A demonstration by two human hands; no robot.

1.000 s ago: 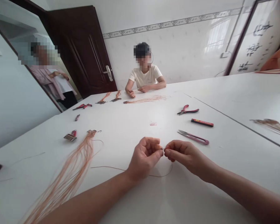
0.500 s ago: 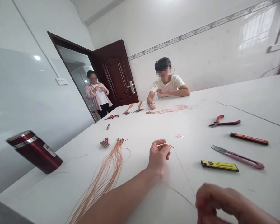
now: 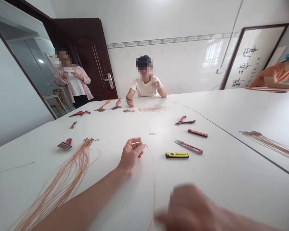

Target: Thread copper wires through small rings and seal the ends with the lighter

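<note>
So the thing to look at here is the thread (image 3: 154,186). Its upper end is at the fingertips of the left hand (image 3: 131,155), mid-frame, and from there it comes off to the right, then drops toward the bottom edge. Long axis is basically top to bottom, with a slight bow out to the right. Left hand is definitely the nearer one, since it's got the end pinched between thumb and fingers, where a small, dark, curled tip pokes out. Too small to say what that tip is.

The right hand (image 3: 192,208) is at the lower right of centre, fingers kinda curled but super blurry. The thread's lower stretch runs just left of those fingertips. Touching it or gripping it? Honestly can't tell.

Closest tool is a yellow lighter (image 3: 177,155), lying flat on the white table (image 3: 231,112), right of the thread and above the right hand in the frame. Snips (image 3: 189,146) lie just past it, and a bundle of orange threads (image 3: 79,160) fans down the left side.
</note>
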